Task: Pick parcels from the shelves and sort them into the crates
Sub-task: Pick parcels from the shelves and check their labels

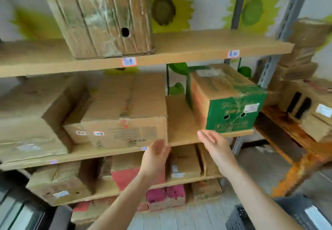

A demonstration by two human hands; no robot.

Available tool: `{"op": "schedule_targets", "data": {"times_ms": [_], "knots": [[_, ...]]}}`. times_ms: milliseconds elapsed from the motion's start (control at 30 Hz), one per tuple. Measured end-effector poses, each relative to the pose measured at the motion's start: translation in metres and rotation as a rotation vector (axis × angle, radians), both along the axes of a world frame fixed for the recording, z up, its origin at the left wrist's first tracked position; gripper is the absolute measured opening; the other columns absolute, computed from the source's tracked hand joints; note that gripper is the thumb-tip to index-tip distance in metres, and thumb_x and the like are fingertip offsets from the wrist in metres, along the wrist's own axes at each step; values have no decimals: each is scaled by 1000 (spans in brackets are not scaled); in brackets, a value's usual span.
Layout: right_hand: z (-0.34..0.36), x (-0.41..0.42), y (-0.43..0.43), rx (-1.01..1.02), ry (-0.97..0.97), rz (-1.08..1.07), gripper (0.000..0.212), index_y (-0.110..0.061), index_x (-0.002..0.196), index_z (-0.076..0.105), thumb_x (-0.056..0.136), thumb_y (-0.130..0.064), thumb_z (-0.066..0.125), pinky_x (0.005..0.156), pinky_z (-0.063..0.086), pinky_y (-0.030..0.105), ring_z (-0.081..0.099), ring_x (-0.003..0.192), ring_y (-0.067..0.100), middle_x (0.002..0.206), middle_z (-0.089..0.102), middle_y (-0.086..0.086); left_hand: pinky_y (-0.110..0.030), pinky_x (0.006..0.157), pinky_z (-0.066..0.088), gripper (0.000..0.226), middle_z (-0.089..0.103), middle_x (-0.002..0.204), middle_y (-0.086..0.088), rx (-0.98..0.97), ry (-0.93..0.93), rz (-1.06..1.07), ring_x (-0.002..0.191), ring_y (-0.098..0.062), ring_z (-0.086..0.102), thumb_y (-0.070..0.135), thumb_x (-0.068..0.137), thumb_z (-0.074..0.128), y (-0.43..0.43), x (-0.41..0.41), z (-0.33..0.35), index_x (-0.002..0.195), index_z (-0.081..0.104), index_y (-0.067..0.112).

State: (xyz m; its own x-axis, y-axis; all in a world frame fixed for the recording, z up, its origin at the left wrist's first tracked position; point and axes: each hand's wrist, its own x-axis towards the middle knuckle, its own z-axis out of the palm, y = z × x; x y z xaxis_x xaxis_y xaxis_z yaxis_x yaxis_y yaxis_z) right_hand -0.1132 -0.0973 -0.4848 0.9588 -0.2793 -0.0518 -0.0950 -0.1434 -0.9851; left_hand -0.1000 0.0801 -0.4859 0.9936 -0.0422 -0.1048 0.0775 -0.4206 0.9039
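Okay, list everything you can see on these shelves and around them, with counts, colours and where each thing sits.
Tall box: one, brown, top shelf, standing on end.
Flat box: one, brown, middle shelf, centre.
Big box: one, brown, middle shelf, left.
Green box: one, green and brown, middle shelf, right end.
Lower boxes: several, brown, red and pink, lower shelves; count unclear.
Side boxes: several, brown, orange rack at right.
Crate: one, dark, floor, lower right.
Shelf labels: several, white and blue, shelf edges.
Left hand: open, empty, by the flat box's front right corner.
Right hand: open, empty, just below the green box.
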Motion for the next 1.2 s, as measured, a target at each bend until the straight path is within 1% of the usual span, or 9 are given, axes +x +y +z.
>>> {"op": "schedule_targets", "data": {"times_ms": [300, 500, 600, 700, 767, 867, 967, 1067, 1200], "knots": [[34, 117, 79, -255, -90, 109, 46, -9, 130, 50, 91, -32, 55, 99, 39, 28, 49, 123, 17, 132, 54, 3, -26, 92, 37, 40, 52, 132, -10, 140, -292, 513, 112, -20, 51, 22, 92, 54, 142, 67, 34, 130, 50, 9], [17, 162, 99, -207, 45, 103, 65, -17, 143, 30, 88, -38, 58, 108, 31, 38, 34, 136, 24, 149, 34, 4, -42, 98, 40, 47, 54, 121, -25, 114, -40, 725, 113, -38, 50, 33, 91, 51, 181, 127, 8, 118, 49, -5], [11, 163, 102, -124, 50, 84, 67, -23, 146, 24, 89, -36, 58, 109, 29, 39, 30, 138, 23, 152, 29, 1, -39, 83, 43, 45, 62, 103, -22, -43, -2, 693, 101, -37, 56, 41, 90, 49, 179, 130, 4, 98, 55, -3], [20, 152, 89, -35, 52, 4, 60, -29, 142, 34, 88, -36, 58, 109, 27, 43, 29, 138, 23, 151, 30, 0, -29, 76, 42, 51, 67, 87, 0, -52, -208, 568, 92, -20, 60, 55, 83, 54, 174, 101, 20, 99, 59, 7], [21, 144, 70, 97, 92, -46, 52, -33, 135, 44, 86, -38, 61, 106, 31, 43, 37, 132, 23, 145, 39, -1, -28, 91, 40, 55, 61, 104, 16, -3, -368, 400, 101, 1, 53, 66, 74, 55, 172, 76, 40, 115, 56, 30], [8, 118, 58, 409, 148, -36, 34, -34, 120, 55, 87, -32, 60, 80, 50, 41, 57, 109, 28, 123, 57, 6, -28, 98, 44, 61, 43, 137, 8, 35, -540, 138, 103, 17, 50, 46, 84, 61, 171, 52, 64, 136, 29, 48], [-18, 86, 76, 619, 180, -54, 22, -27, 113, 56, 92, -22, 51, 74, 54, 36, 66, 93, 19, 113, 61, 8, -48, 103, 41, 62, 33, 149, 5, 309, -672, 46, 133, -11, 38, 55, 83, 40, 170, 41, 82, 139, 14, 55], [-40, 62, 91, 632, 296, -17, 60, -19, 132, 47, 78, -40, 64, 84, 52, 42, 66, 104, 27, 120, 62, 18, -53, 102, 41, 58, 49, 140, -11, 592, -793, 86, 129, -34, 46, 49, 83, 39, 164, 36, 84, 138, 25, 42], [-7, 58, 94, 237, 275, -118, 43, -11, 127, 53, 90, -33, 57, 92, 46, 41, 58, 107, 29, 115, 63, 13, -50, 91, 48, 52, 58, 130, -12, 728, -846, 124, 118, -37, 56, 47, 85, 41, 149, 34, 84, 135, 38, 31]]}}
